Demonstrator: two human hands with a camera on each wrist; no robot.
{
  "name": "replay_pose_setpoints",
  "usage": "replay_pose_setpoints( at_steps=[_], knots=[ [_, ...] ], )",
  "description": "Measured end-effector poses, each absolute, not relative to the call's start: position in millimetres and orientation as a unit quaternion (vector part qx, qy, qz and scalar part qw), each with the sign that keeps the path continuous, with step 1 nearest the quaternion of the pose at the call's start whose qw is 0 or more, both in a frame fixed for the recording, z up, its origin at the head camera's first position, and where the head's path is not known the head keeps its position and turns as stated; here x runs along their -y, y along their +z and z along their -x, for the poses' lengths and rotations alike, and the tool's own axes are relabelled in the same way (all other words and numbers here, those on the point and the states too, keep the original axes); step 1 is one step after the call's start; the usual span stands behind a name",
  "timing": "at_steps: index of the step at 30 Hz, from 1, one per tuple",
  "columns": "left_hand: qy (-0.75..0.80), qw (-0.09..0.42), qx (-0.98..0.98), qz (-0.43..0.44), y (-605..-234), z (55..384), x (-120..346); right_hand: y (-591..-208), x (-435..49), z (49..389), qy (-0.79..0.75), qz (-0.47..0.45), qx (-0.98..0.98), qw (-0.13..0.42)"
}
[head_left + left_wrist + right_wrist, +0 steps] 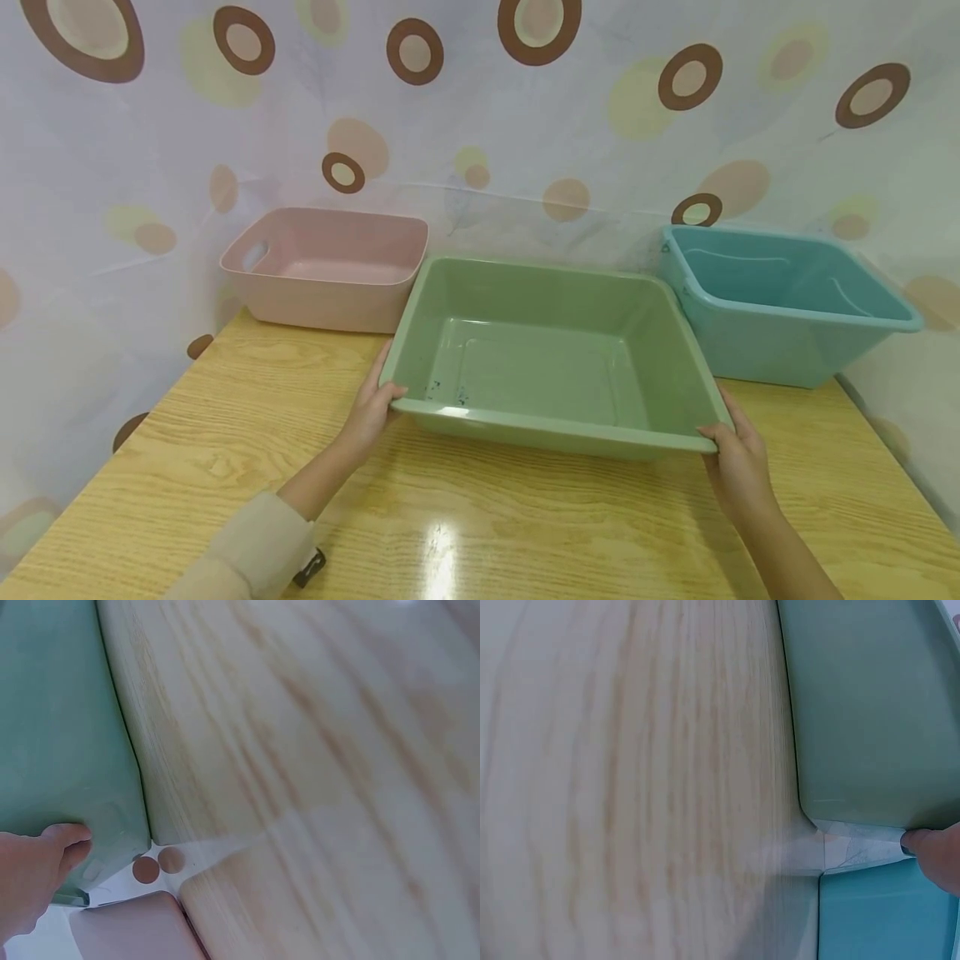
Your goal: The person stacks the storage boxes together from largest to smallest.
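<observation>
A pink tub and blue bin flank the green basin.

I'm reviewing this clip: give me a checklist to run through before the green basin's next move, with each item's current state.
1. Left grip on the near left corner of the green basin: ok, it holds the rim.
2. Right grip on the near right corner: ok, it holds the rim.
3. Visible gap between the green basin's rim and the pink tub in the head view: not ok, none plainly shows.
4. Basin's base flat on the table: cannot tell.
5. Basin free of loose bits: cannot tell; dark specks near its front left corner could be stains.
</observation>
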State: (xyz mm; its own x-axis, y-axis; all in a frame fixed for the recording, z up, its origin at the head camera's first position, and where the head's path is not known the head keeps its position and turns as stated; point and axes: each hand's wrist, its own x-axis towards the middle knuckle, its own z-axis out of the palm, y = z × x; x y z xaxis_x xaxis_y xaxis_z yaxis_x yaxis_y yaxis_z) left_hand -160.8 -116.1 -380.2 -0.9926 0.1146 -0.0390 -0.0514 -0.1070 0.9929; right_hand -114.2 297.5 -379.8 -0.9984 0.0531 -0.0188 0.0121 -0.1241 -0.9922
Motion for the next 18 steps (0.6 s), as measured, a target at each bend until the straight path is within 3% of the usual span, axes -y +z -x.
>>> replay_pose_setpoints(
  at_steps=[18],
  knots=[
    [0.735, 0.062, -0.675, -0.031, -379.7, 152.9, 119.0, -381.7, -298.0, 109.3, 0.738, 0.033, 0.674, 0.005]
  ],
)
